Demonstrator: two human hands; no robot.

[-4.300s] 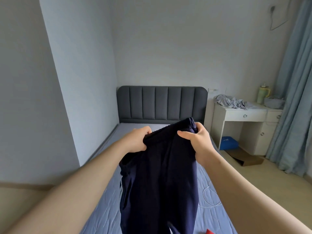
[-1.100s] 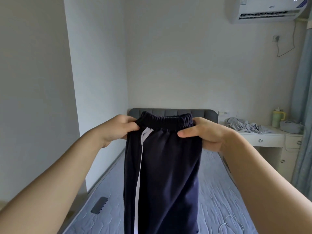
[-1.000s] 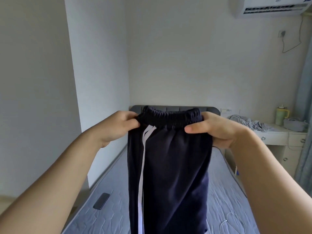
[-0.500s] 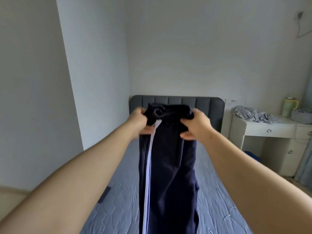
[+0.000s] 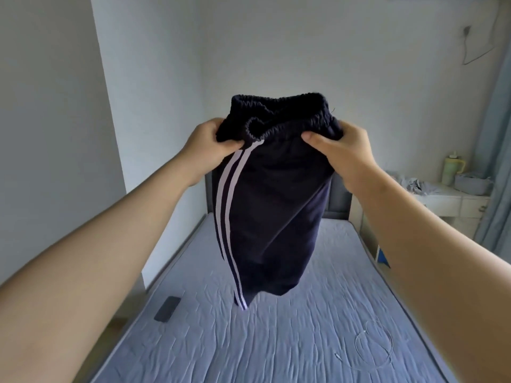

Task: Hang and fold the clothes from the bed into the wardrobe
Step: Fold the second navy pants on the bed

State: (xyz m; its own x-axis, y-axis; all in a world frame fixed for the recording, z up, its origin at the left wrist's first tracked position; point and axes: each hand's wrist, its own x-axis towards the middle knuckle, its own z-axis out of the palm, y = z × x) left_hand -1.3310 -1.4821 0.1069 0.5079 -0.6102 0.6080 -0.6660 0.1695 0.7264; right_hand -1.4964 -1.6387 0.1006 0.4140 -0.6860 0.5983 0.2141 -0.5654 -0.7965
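**Holding navy track bottoms (image 5: 271, 205) up over the bed (image 5: 276, 341)**

Gripping the elastic waistband at centre frame with both hands, set apart at its 2 ends. Clamped on the bunched left end with the left hand (image 5: 210, 142), fingers curled, just above 2 white side stripes. Pinching the right end with the right hand (image 5: 340, 150), thumb in front of the fabric. Hanging straight down from that grip, hem low at mid-frame over the quilted cover; touching it or not, cannot tell. Hiding most of the dark grey headboard (image 5: 340, 197) behind.

Lying on the bed at lower left, near its edge: a dark phone (image 5: 167, 309). At lower right, well apart from the phone: a looped white cable (image 5: 373, 346).

At the right edge: a white bench (image 5: 453, 201) bearing a crumpled grey cloth (image 5: 417, 185), a pale green jug (image 5: 452, 167) and a grey basket (image 5: 472, 183), just beside a blue-grey curtain (image 5: 497, 161).
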